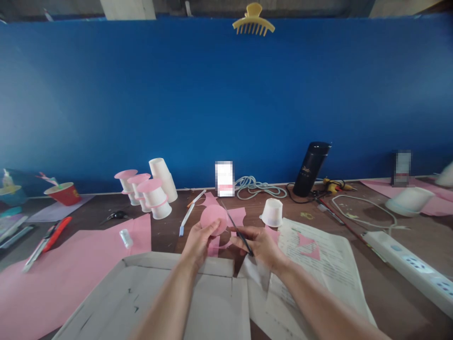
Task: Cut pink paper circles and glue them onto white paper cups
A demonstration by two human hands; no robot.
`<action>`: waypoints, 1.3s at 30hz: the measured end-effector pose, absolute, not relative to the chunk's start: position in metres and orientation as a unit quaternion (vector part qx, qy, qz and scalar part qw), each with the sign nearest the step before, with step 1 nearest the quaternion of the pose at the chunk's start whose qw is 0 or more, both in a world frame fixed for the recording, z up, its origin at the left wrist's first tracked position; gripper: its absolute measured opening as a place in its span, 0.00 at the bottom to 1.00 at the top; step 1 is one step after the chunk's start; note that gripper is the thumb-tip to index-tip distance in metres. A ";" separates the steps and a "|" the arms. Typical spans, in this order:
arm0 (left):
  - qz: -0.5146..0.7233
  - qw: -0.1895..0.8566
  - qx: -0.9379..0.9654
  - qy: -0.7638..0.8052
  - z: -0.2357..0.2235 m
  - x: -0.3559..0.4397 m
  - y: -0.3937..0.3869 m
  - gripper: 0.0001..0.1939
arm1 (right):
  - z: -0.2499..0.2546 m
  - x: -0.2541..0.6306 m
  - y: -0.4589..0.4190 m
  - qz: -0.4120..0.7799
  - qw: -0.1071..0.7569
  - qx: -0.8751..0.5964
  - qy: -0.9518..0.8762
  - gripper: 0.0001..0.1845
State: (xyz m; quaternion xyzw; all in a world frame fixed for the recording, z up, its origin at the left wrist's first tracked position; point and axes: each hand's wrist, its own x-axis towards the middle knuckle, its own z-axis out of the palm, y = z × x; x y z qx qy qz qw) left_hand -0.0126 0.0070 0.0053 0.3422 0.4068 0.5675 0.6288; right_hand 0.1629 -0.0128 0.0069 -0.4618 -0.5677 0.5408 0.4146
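A round pink paper disc (211,216) is pinched between the thumb and fingers of my left hand (203,238). My right hand (260,243) grips a pair of dark scissors (239,230), whose blades point up and left beside the disc's right edge. Pink paper scraps (239,216) lie on the table around and under both hands. An upturned white paper cup (272,212) stands just beyond my right hand. To the left, several white cups (152,200) carry pink discs on top, close to a taller stack of white cups (163,179).
A grey-white cardboard box (215,302) and a printed sheet (325,264) lie in front. Pink paper (88,264) with a red cutter (58,233) is at left. A power strip (410,264), black bottle (311,170) and coiled cable (260,188) occupy the right and back.
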 end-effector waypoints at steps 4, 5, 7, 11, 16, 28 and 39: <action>0.563 0.632 0.353 0.399 0.005 -0.013 0.007 0.23 | 0.010 0.163 -0.014 0.533 0.412 -0.466 -0.573 0.27; 0.563 0.631 0.355 0.399 0.005 -0.013 0.007 0.22 | 0.011 0.163 -0.014 0.531 0.414 -0.467 -0.573 0.27; 0.564 0.628 0.357 0.400 0.004 -0.013 0.008 0.22 | 0.010 0.163 -0.014 0.528 0.418 -0.466 -0.574 0.26; 0.566 0.623 0.359 0.403 0.003 -0.014 0.009 0.22 | 0.005 0.163 -0.012 0.540 0.423 -0.458 -0.566 0.27; 0.571 0.624 0.340 0.411 0.005 -0.013 0.008 0.21 | 0.002 0.162 -0.011 0.546 0.429 -0.448 -0.563 0.27; 0.560 0.621 0.363 0.411 0.005 -0.014 0.007 0.20 | 0.011 0.161 -0.015 0.532 0.427 -0.461 -0.567 0.26; 0.563 0.618 0.354 0.419 0.007 -0.013 0.006 0.22 | 0.013 0.162 -0.016 0.523 0.427 -0.462 -0.575 0.25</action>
